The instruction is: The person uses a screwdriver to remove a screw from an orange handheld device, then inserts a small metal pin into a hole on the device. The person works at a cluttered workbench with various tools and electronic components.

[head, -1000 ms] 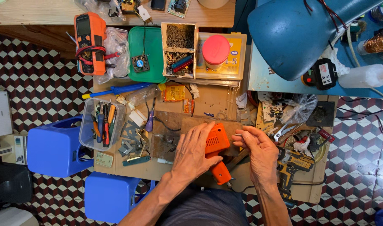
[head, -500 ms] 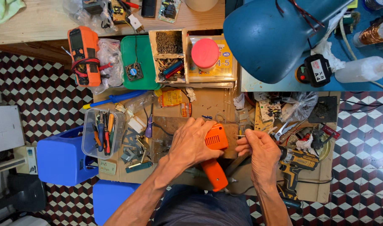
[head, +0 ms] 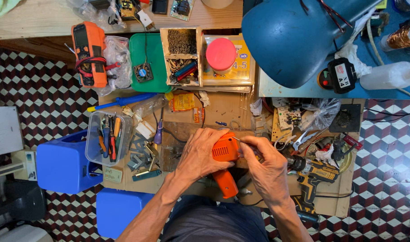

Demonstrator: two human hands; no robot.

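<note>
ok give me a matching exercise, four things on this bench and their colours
Things:
1. lamp shade
2. round lid
3. tray
4. tool held in the left hand

Colours:
a. green
b. orange
c. blue
d. pink-red

Pairs: 1-c, 2-d, 3-a, 4-b. The tool is gripped by the left hand while the right hand works at its front end.

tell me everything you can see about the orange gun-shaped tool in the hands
The orange gun-shaped tool looks like moulded plastic: a boxy ribbed body with a handle pointing toward the person. It sits over the cluttered workbench. The left hand wraps its body; the right hand pinches at its front end, where a thin metal tip shows. Finer detail is hidden.
</note>
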